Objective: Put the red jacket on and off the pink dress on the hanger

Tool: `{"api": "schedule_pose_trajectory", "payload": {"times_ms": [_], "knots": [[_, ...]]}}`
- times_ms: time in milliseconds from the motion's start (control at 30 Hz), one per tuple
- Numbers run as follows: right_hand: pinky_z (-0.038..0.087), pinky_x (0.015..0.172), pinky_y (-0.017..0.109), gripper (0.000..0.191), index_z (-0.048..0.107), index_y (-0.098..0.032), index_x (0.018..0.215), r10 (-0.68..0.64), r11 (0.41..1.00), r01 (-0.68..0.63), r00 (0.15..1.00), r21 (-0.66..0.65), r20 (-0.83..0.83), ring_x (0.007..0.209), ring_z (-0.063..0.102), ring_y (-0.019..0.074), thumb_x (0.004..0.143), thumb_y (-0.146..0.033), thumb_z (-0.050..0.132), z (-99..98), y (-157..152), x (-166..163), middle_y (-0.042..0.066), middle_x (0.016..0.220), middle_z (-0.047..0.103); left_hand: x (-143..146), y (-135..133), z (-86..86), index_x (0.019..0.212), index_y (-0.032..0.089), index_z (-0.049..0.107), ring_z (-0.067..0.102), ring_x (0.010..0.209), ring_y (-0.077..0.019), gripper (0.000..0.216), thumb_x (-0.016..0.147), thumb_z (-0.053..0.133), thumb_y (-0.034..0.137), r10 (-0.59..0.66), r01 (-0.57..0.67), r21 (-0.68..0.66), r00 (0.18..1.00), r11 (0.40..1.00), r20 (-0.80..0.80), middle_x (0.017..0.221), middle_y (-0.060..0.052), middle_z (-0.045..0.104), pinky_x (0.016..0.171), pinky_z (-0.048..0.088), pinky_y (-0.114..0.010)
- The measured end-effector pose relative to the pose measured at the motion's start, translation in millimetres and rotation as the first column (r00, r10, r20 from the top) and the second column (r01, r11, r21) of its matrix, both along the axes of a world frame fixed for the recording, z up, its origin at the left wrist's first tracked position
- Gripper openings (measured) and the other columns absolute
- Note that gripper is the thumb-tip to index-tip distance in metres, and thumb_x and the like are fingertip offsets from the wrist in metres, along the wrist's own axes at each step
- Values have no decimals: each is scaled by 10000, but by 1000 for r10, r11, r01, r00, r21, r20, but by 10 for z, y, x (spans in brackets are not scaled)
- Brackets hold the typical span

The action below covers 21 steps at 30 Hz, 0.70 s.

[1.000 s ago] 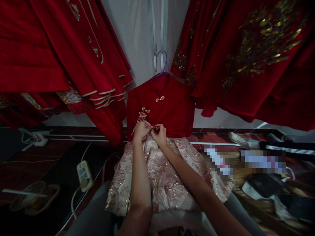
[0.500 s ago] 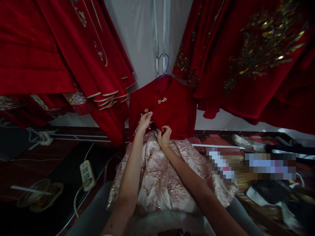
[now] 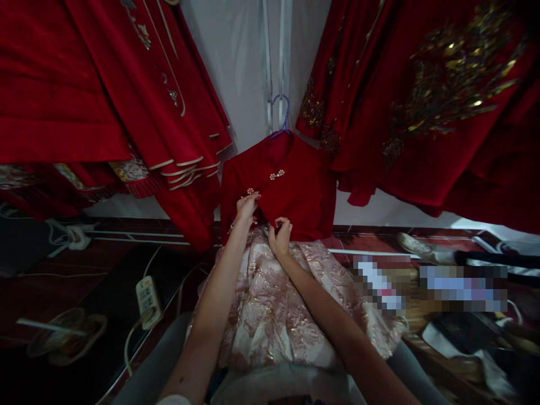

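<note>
A red jacket (image 3: 301,191) with flower-shaped button fastenings hangs in front of me on a purple hanger (image 3: 287,115). Below it a pale pink brocade skirt (image 3: 270,304) with gold threads spreads over my lap. The fingers of my left hand (image 3: 246,208) are closed on the jacket's front edge, close to the fastenings on its left side. Lower and to the right, my right hand (image 3: 280,238) pinches the jacket's bottom front corner, just above the skirt. Between the hands the front gapes slightly; the fingertips are partly hidden.
Red garments (image 3: 164,101) hang at the left, and more with gold sequins (image 3: 455,79) at the right. A power strip (image 3: 148,302) lies on a dark surface at the left, near a plastic container (image 3: 67,337). A shoe (image 3: 415,245) is at the right.
My left hand has shifted slightly down along the jacket's front edge. My right hand stays at the bottom corner, a touch to the left.
</note>
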State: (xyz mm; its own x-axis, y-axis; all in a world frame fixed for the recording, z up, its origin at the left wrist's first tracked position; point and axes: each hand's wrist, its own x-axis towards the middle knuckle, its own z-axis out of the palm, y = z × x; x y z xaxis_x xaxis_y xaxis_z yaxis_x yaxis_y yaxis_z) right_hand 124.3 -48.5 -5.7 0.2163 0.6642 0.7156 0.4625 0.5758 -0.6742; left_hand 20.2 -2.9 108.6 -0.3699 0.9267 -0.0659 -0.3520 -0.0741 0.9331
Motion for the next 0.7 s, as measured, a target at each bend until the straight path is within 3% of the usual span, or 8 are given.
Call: {"api": "schedule_pose_trajectory", "payload": {"times_ms": [233,333,433,467,500,533,600,700], "knots": [[368,848,400,167,431,-198,964,12,1000,-12,1000,-6,-4,891,469,223,801,-203,467,27,-8,7,69,912,520,6,-8,-28,806,114,657,653,832,-108,69,766,631,164,-69,69,12,996,998,53,877,-71,707,847,489,-261],[368,835,393,152,413,-202,943,4,1000,-4,1000,-6,-13,882,458,223,798,-203,458,26,-1,7,68,906,505,11,-47,-5,851,134,650,646,810,-125,251,837,572,372,-229,229,-69,973,971,10,873,-85,699,802,501,-267],[366,801,379,112,366,-216,867,-32,999,31,999,-25,-30,837,441,216,803,-225,457,25,9,8,47,850,467,95,23,170,900,136,653,634,771,-159,505,864,406,575,-415,391,-145,887,909,-202,874,-109,684,752,503,-301],[364,789,373,122,348,-222,844,-39,999,39,999,-31,-29,818,434,212,801,-231,462,26,12,10,37,828,451,137,74,257,935,141,650,628,784,-162,503,869,398,571,-392,377,-113,856,919,-337,892,-106,677,761,496,-303],[361,779,368,140,332,-226,827,-43,999,42,999,-34,-25,802,429,209,794,-233,468,26,15,13,28,811,437,182,133,351,980,152,642,618,816,-161,440,877,428,523,-290,319,-28,820,947,-492,917,-93,669,789,483,-299],[359,773,364,157,320,-229,817,-44,998,44,999,-34,-21,794,425,206,784,-228,473,26,17,17,22,804,427,226,193,448,1016,163,630,606,856,-165,353,875,482,450,-152,252,65,750,966,-644,924,-82,658,824,467,-302],[357,765,358,184,307,-231,809,-45,999,45,999,-28,-20,793,420,205,759,-211,483,22,22,29,20,807,419,300,296,632,1050,184,625,564,963,-199,268,852,553,350,33,247,176,493,953,-870,933,-81,629,895,428,-335],[365,751,343,194,299,-234,808,-44,999,43,997,-24,-66,793,420,200,747,-177,474,6,28,52,22,812,417,360,363,848,932,164,668,466,1113,-285,201,819,602,317,106,315,137,113,939,-988,982,-123,572,937,388,-399]]}}
